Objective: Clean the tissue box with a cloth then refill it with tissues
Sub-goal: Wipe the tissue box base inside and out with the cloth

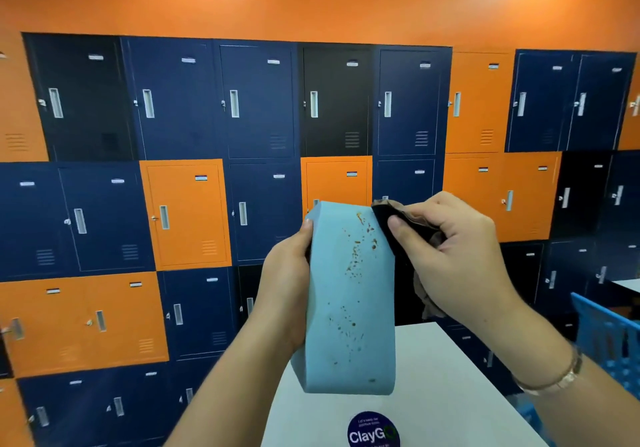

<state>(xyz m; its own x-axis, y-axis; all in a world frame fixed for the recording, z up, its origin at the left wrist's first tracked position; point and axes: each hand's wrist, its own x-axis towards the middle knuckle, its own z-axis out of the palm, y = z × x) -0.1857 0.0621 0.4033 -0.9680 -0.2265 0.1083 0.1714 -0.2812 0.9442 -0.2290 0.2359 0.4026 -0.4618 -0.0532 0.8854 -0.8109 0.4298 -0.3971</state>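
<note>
A round dark-blue sticker (373,430) lies at the near edge of the white, smooth tabletop (450,394), with "ClayGo" in white letters; the small print around the word is too fine to read. Above it is the tissue box (349,308), a pale blue, matte, slab-like case with rounded corners. It stands on end with its long axis running straight up and its broad face turned to the camera. That face is flecked with brown-orange specks and smears, thickest toward the upper right. Its lower end sits over the far left part of the tabletop, and it may be resting there, though contact cannot be made out. The left hand (287,280) grips the box along its left side, with the thumb hooked over the upper left edge and the fingers wrapped behind. The right hand (460,256) pinches a crumpled cloth (394,235), black with a limp grey-brown part hanging below the palm. The thumb presses the dark fold against the box's upper right edge. A thin metal bracelet (554,377) circles the right wrist. Behind stands a wall of steel lockers (187,211) in navy, black and orange, with slotted vents, recessed silver handles and small unreadable label plates. A blue slatted plastic piece (609,336) shows beyond the tabletop's right edge.
</note>
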